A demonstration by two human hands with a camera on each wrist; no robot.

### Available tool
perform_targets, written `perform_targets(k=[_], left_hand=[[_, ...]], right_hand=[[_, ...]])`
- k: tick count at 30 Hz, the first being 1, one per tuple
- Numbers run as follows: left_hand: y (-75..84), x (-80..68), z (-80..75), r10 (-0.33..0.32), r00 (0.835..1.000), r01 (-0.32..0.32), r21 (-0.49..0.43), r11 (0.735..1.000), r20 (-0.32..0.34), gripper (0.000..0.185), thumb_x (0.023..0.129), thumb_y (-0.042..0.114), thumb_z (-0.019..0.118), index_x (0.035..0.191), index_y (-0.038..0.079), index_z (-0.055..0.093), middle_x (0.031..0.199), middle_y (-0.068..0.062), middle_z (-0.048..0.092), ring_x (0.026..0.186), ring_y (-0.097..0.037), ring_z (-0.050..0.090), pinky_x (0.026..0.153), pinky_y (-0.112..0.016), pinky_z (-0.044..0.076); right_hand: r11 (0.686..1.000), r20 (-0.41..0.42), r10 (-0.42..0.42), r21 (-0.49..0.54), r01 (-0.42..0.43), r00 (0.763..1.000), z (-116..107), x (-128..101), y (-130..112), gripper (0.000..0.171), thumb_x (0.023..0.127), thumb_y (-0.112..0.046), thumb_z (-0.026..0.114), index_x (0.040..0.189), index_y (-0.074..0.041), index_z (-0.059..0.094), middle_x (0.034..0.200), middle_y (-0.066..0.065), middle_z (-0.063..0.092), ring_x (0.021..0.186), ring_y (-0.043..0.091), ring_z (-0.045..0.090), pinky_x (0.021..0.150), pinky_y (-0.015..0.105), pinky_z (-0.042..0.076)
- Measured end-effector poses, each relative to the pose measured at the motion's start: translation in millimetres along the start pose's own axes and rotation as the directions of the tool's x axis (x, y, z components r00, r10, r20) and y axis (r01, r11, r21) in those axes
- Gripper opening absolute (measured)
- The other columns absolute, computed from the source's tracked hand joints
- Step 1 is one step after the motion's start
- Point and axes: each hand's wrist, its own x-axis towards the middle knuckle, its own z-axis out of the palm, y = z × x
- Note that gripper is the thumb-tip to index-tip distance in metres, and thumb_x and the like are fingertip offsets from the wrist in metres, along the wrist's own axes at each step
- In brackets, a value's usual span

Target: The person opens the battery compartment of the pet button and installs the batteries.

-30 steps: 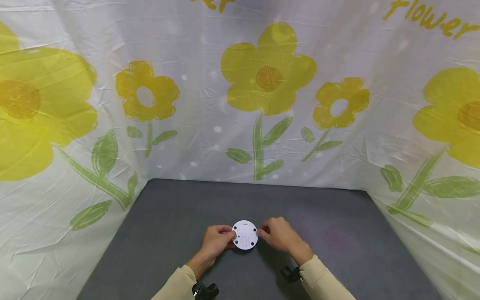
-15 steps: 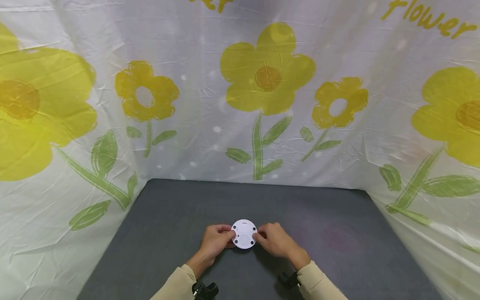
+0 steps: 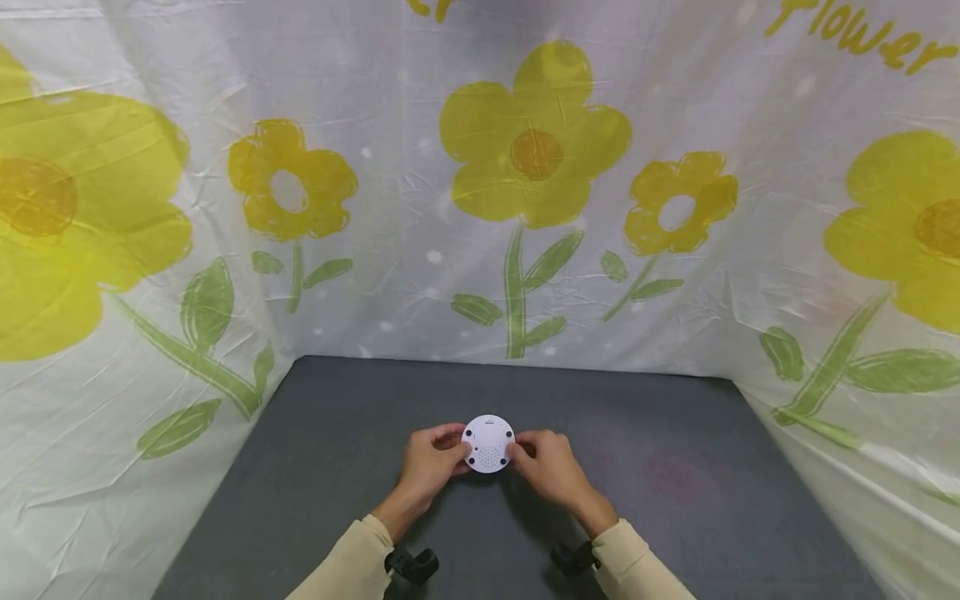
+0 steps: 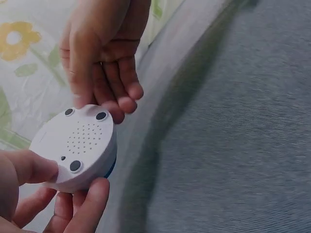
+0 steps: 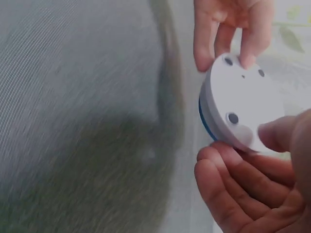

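Observation:
Between the two hands is a round white device [image 3: 488, 444] with dark round feet and a patch of small holes on the face turned up. A blue band shows low on its side in both wrist views. At its left edge the left hand [image 3: 429, 463] pinches it, thumb on the perforated face [image 4: 85, 138] and fingers beneath. The right hand [image 3: 553, 469] grips the opposite edge, its thumb [image 5: 277, 134] on the same face and curled fingers [image 5: 233, 179] below. The device is held above the table, and its underside is hidden.
A dark grey table [image 3: 337, 408] lies beneath the hands. White sheeting printed with yellow flowers [image 3: 536, 154] surrounds its back and sides. A black strap device sits on the left wrist [image 3: 411, 565] and another on the right wrist [image 3: 573, 558].
The right hand, whose fingertips were at the device's edge a second ago, has set its thumb onto the face. Both hands have then moved a little farther from the body with the device.

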Motion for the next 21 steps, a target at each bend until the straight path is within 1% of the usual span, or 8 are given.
perform_targets(k=[2,3,6,9,11,16,19,21], left_hand=[[4.4,2.3,-0.1,-0.001,1.0,0.0,-0.014,1.0,-0.019,0.032,0.093,-0.003,0.075,0.125,-0.008,0.074,0.109,-0.021,0.072,0.087,-0.02,0.075,0.075,-0.041,0.07],[6.2,3.5,-0.2,-0.004,1.0,0.003,-0.03,1.0,-0.028,0.031,0.094,-0.002,0.075,0.125,-0.007,0.075,0.109,-0.021,0.072,0.087,-0.02,0.075,0.076,-0.041,0.07],[9.0,6.2,-0.6,-0.01,0.998,0.006,-0.082,0.997,-0.057,0.026,0.099,0.008,0.074,0.121,-0.006,0.077,0.112,-0.02,0.075,0.089,-0.022,0.078,0.079,-0.043,0.07],[10.4,7.8,-1.4,-0.003,0.997,-0.007,-0.137,0.991,-0.072,0.028,0.103,0.018,0.075,0.119,-0.005,0.078,0.114,-0.019,0.077,0.093,-0.023,0.079,0.083,-0.045,0.07],[10.9,7.6,-2.4,0.006,0.997,-0.017,-0.153,0.988,-0.072,0.03,0.102,0.02,0.078,0.119,-0.005,0.078,0.115,-0.019,0.076,0.097,-0.023,0.078,0.086,-0.045,0.069],[12.5,5.7,-5.3,0.019,0.999,-0.025,-0.147,0.989,-0.041,0.039,0.101,0.021,0.081,0.129,-0.005,0.075,0.123,-0.02,0.076,0.105,-0.022,0.076,0.095,-0.046,0.067],[14.1,4.5,-8.3,0.026,1.0,-0.024,-0.152,0.988,0.009,0.043,0.103,0.02,0.077,0.134,-0.009,0.071,0.129,-0.025,0.075,0.11,-0.028,0.078,0.099,-0.048,0.065],[15.9,4.6,-11.1,0.031,0.998,-0.023,-0.155,0.988,0.052,0.043,0.104,0.018,0.076,0.134,-0.012,0.069,0.13,-0.028,0.074,0.113,-0.033,0.078,0.101,-0.05,0.064]], right_hand=[[0.992,-0.01,0.069,0.104,-0.067,0.998,-1.2,1.4,-4.7,0.015,0.104,-0.017,0.069,0.099,-0.009,0.081,0.076,-0.001,0.077,0.066,0.004,0.067,0.06,0.021,0.054],[0.982,-0.012,0.102,0.162,-0.099,0.995,-1.5,2.1,-6.9,0.017,0.105,-0.017,0.068,0.103,-0.006,0.081,0.08,0.003,0.079,0.067,0.008,0.071,0.062,0.023,0.058],[0.927,-0.015,0.185,0.334,-0.17,0.983,-1.8,3.7,-12.6,0.026,0.109,-0.02,0.065,0.114,0.002,0.079,0.089,0.014,0.082,0.074,0.022,0.079,0.069,0.034,0.068],[0.881,-0.032,0.23,0.431,-0.195,0.973,-0.9,4.9,-16.0,0.033,0.111,-0.025,0.064,0.116,0.005,0.077,0.094,0.019,0.081,0.08,0.03,0.081,0.075,0.042,0.07],[0.869,-0.043,0.242,0.453,-0.197,0.969,-0.4,4.8,-17.4,0.036,0.11,-0.029,0.066,0.116,0.005,0.076,0.096,0.018,0.081,0.082,0.03,0.081,0.076,0.042,0.07],[0.871,-0.067,0.25,0.451,-0.194,0.966,0.5,4.5,-17.1,0.033,0.108,-0.029,0.071,0.118,0.002,0.077,0.099,0.015,0.082,0.086,0.027,0.082,0.081,0.037,0.069],[0.864,-0.083,0.246,0.47,-0.179,0.966,0.7,5.6,-15.6,0.025,0.106,-0.024,0.074,0.116,-0.001,0.077,0.099,0.014,0.083,0.091,0.034,0.082,0.086,0.042,0.069],[0.862,-0.091,0.229,0.481,-0.158,0.969,0.1,6.4,-14.2,0.021,0.104,-0.02,0.076,0.115,-0.002,0.078,0.1,0.013,0.083,0.095,0.04,0.081,0.087,0.045,0.068]])
